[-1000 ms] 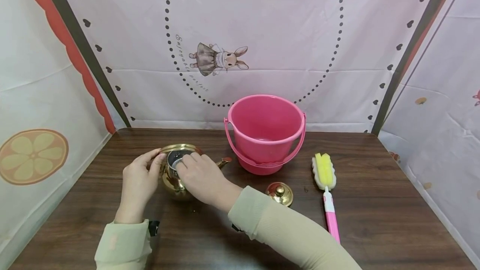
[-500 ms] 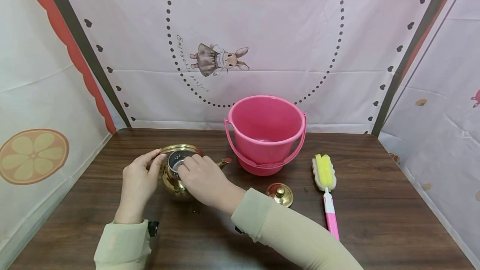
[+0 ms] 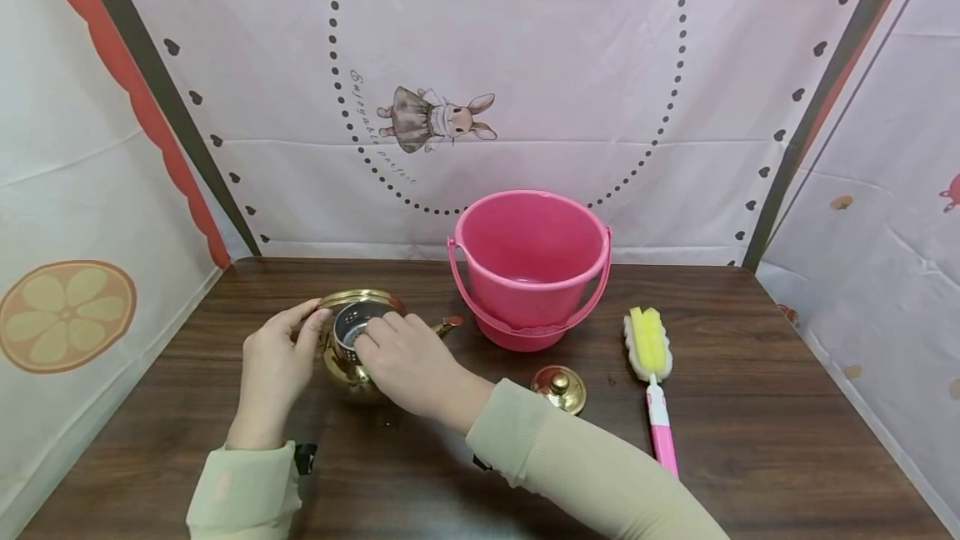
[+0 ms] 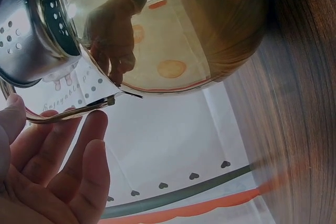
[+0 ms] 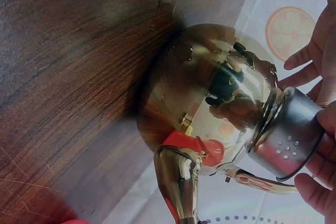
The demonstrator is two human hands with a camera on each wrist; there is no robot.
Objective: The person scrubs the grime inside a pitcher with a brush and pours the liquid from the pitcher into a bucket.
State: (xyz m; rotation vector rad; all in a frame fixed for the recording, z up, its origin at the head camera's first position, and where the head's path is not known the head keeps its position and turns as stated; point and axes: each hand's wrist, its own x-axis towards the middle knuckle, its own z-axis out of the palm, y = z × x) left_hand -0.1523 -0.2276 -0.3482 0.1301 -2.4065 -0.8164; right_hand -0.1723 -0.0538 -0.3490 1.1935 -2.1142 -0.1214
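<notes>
Toward the left edge of the table, the left hand pinches the handle of the teapot; the right hand grips the strainer. A sideways tug could tip the teapot.

The teapot and lid are mirror-glossy metal, the pierced strainer satin metal. The bucket looks like smooth plastic, the desk grained wood, the brush head sponge, the backdrop creased cloth.

The table is seen from above by the head camera, facing the cloth; the pot, shared by all views, is seen close up by both wrist cameras, turned sideways.
</notes>
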